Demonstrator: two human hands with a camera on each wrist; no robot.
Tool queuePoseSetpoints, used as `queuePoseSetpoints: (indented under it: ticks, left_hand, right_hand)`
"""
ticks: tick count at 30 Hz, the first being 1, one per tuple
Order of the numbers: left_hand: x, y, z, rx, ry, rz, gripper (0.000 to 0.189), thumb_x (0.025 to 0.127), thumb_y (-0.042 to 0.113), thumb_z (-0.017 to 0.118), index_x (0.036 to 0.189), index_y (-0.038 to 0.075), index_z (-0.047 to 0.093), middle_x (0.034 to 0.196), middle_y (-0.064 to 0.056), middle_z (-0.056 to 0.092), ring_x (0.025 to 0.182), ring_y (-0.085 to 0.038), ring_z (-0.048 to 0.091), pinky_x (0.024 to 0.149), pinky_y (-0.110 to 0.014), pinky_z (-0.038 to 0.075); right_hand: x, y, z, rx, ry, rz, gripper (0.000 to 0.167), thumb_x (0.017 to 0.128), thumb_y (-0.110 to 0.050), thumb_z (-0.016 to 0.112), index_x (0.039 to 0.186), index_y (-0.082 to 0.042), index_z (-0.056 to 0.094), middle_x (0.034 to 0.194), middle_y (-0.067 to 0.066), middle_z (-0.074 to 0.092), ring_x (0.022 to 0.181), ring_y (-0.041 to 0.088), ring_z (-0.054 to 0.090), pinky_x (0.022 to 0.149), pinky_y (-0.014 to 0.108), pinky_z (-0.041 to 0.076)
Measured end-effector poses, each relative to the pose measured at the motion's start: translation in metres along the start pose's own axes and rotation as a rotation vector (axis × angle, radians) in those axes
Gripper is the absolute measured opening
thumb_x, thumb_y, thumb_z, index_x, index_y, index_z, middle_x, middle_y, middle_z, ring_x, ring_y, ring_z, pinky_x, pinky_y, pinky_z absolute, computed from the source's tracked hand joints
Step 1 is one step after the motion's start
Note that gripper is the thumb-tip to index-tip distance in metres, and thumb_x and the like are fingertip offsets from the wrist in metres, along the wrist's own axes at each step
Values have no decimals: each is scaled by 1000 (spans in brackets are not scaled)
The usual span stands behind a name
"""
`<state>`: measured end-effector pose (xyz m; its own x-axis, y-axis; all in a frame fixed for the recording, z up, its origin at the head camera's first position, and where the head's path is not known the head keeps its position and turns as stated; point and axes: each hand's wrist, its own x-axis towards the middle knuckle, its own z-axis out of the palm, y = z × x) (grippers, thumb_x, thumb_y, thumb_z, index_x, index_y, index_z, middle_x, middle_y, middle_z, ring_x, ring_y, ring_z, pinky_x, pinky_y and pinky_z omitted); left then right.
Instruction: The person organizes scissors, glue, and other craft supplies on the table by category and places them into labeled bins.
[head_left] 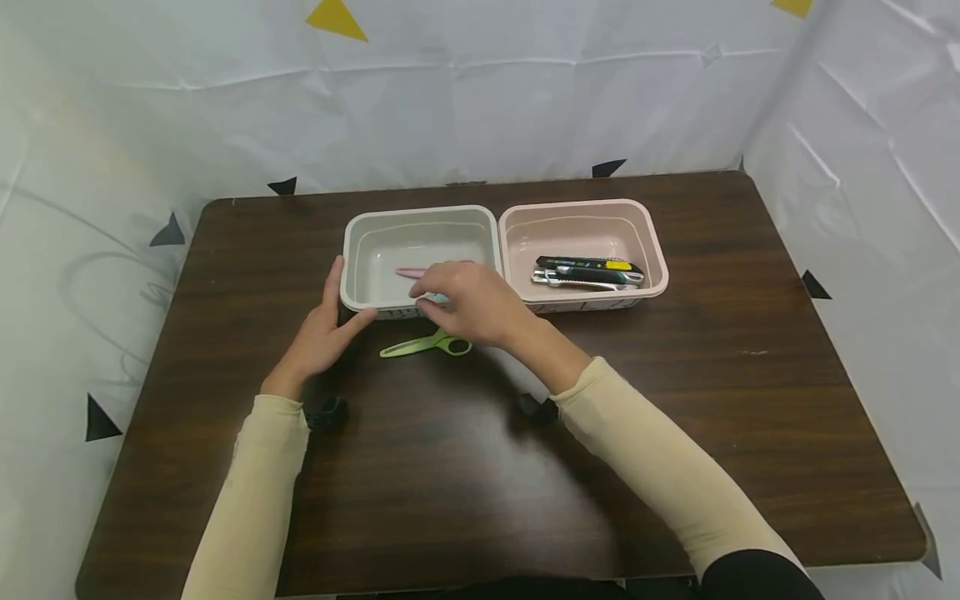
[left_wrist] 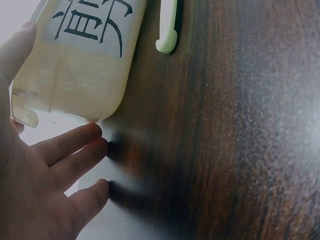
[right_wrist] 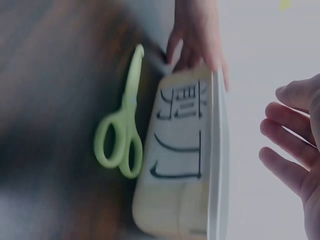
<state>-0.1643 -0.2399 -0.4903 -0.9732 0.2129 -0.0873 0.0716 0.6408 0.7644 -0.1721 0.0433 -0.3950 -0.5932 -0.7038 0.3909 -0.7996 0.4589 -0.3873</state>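
Note:
My left hand [head_left: 315, 340] rests against the near left corner of a pale grey-white plastic bin [head_left: 420, 213], its thumb on the front rim and its fingers along the left side. Over the front rim of that bin hovers my right hand [head_left: 480, 304]; the right wrist view shows its fingers loosely bent with nothing between them. Inside the bin lie a slim pink thing [head_left: 410, 272] and a light blue thing [head_left: 437, 297], both partly hidden by the right hand. Light green scissors [right_wrist: 131, 102] lie on the table just before the bin, below its label [right_wrist: 180, 132] of dark characters.
A pink bin [head_left: 577, 207] stands to the right, close beside the first one, with several utility knives [head_left: 588, 273] in it. Both bins are on the dark wooden table [head_left: 750, 433]. White sheeting [head_left: 525, 100] encloses the table's back and sides.

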Motion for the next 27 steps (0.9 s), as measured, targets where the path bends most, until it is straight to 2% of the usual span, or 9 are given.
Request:
queuePoseSetpoints:
  ticks: [3,7,12,15,17,20,24,27]
  left_hand:
    - [0,-1,0,-1,9,6,91,95,50,58,152,48,-13,161,-12,18,140,-41,31,107,-65,26]
    - [0,0,0,-2,5,4,92,95,52,58,152,47,-13,162,-11,17,141,-40,30,107,-65,26]
    - [-1,1,1,-7,-2,-7,92,94,54,58,151,50,-14,162,-9,15,142,-40,28,106,-66,25]
    - [-2,1,1,-7,5,-17,93,93,56,58,151,50,-14,162,-9,15,142,-40,28,106,-67,25]
    - [-2,1,0,-4,7,-19,93,93,56,58,152,48,-13,162,-9,15,142,-41,28,106,-67,25]
    - [-1,0,0,-2,8,-17,93,93,55,59,153,46,-12,163,-8,14,142,-40,27,107,-67,24]
    - [0,1,0,3,1,-15,93,94,54,59,152,47,-13,163,-5,12,143,-39,25,108,-66,22]
    - [0,3,-1,6,-3,-23,93,94,54,58,151,48,-14,164,-5,10,144,-39,24,108,-67,22]
  right_hand:
    - [-4,-10,4,-14,-20,-61,12,92,-17,68,100,-14,76,96,-4,70,86,10,63,78,30,49]
    - [-10,-18,11,-52,-160,-82,16,91,-20,69,106,-16,74,100,-5,68,88,9,62,78,29,50]
    - [-16,-21,22,-141,-426,23,40,88,-24,72,127,-19,65,114,-2,61,102,13,58,81,33,52]
    - [-20,-19,31,-231,-528,71,56,86,-24,74,139,-19,56,125,2,55,112,19,53,83,36,52]
    - [-24,-16,37,-281,-542,82,61,85,-21,73,141,-18,52,131,5,52,117,23,50,87,37,51]
    - [-29,-10,44,-329,-518,93,61,84,-16,70,142,-17,51,134,7,50,120,25,48,91,38,49]
    - [-34,-4,48,-338,-496,106,59,85,-11,64,142,-15,51,135,9,49,122,26,47,93,38,48]
    - [-37,-1,51,-333,-513,114,61,84,-10,64,143,-14,49,136,10,49,122,27,48,95,38,47]
